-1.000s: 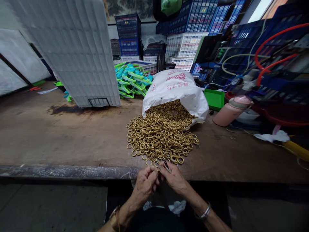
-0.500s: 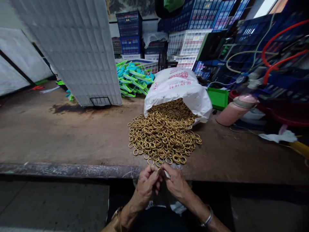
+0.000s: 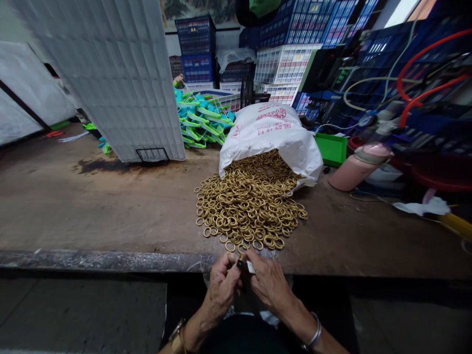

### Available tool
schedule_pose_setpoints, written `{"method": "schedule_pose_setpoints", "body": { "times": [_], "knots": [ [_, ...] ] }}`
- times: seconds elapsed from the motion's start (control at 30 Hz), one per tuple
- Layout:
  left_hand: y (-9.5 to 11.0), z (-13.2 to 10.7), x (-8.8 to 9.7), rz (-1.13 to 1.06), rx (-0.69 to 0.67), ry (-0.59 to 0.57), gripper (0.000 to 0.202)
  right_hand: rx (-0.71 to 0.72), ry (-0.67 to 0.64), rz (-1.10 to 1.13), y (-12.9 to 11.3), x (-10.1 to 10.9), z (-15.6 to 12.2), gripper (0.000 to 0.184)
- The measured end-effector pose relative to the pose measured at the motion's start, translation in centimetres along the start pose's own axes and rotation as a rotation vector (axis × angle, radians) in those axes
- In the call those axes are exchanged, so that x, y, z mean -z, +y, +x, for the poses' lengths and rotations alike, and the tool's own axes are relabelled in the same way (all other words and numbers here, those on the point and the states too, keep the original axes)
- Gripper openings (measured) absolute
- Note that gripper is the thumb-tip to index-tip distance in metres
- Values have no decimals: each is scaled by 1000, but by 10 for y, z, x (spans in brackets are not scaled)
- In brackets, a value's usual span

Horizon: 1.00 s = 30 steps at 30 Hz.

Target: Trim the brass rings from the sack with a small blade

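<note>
At the table's front edge, my left hand (image 3: pixel 223 281) and my right hand (image 3: pixel 271 282) meet with fingers closed. My right hand grips a small tool with a white body and a black end (image 3: pixel 250 267), which points toward my left fingertips. A gold-coloured ring (image 3: pixel 241 256) shows only in part between the hands. My left fingers are pinched, and the ring is probably in them, mostly hidden. Just beyond lies a heap of gold-coloured rings (image 3: pixel 250 211), spilling from the mouth of a white sack (image 3: pixel 265 128) with red print.
A tall white ribbed panel (image 3: pixel 121 83) stands on the brown table (image 3: pixel 92 211) at left. Behind it are green and turquoise plastic pieces (image 3: pixel 202 118) and another person's hand (image 3: pixel 179 80). A green tray (image 3: pixel 331 149), pink bottle (image 3: pixel 359 167) and orange hose (image 3: pixel 409 64) are right.
The tool in my right hand has turned so that its black end now shows between my hands. Another person's hand has appeared behind the white panel.
</note>
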<state>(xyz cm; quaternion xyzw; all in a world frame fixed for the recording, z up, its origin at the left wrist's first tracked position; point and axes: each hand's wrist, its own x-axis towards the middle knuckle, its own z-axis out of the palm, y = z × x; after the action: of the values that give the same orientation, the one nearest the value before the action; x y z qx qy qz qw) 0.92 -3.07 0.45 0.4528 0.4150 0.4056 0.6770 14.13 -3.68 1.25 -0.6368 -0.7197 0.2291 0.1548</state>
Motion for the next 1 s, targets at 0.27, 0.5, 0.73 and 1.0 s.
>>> {"method": "schedule_pose_setpoints", "body": {
  "times": [0.27,0.5,0.73,1.0],
  "knots": [
    [-5,-2,0,-7,-21,22,29,-51,55,-57,-1,-2,2,26],
    [-4,-4,2,-4,-44,-28,27,-42,-14,30,-4,1,-2,22],
    [3,-6,1,57,-86,-38,30,0,-117,37,-3,3,-2,29],
    [13,-25,2,72,-70,-104,27,-86,-99,-141,-4,6,-8,23]
  ]
}}
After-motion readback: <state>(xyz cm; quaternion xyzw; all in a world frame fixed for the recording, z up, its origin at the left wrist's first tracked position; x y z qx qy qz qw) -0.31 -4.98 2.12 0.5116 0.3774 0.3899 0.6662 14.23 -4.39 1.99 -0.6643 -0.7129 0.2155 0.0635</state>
